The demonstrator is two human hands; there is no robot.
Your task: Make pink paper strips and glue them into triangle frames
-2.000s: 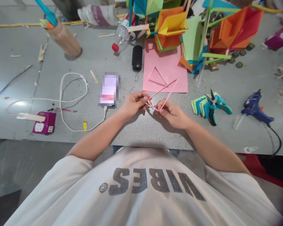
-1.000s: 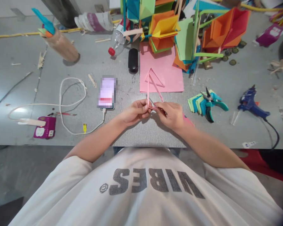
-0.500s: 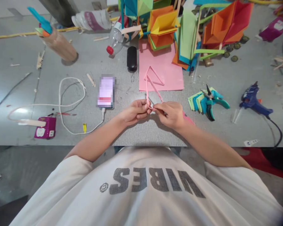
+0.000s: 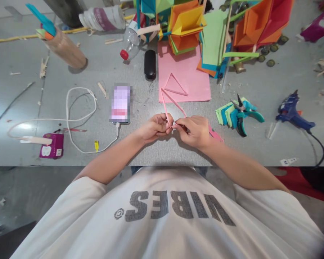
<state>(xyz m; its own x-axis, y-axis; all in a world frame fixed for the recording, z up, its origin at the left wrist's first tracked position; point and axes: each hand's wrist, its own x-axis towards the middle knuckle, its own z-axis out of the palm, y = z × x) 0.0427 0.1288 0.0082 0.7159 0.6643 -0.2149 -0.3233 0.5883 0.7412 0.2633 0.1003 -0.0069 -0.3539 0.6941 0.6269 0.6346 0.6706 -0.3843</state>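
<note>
A narrow folded pink paper strip (image 4: 173, 98) is bent to a point at its far end, its two legs running back to my fingers. My left hand (image 4: 157, 127) pinches the near end of the left leg. With thumb and forefinger, my right hand (image 4: 193, 130) grips the strip's near bend, close to the left fingertips. Just beyond, a triangle of folded pink paper (image 4: 179, 86) lies on a stack of pink paper sheets (image 4: 203, 84). A pink piece (image 4: 215, 135) partly shows from behind my right hand. My fingers hide the strip's exact ends.
To the right lie pliers (image 4: 242, 114) on folded green and blue paper, and a blue glue gun (image 4: 293, 108). A phone (image 4: 120, 104) with a white cable is at left. Behind stand a black case (image 4: 150, 64), a bottle (image 4: 131, 41) and colourful folded paper shapes (image 4: 187, 23).
The far tip of the pink strip has swung left and nearer, clear of the triangle. Both hands stay in nearly the same place, still pinching the strip. The view has shifted slightly.
</note>
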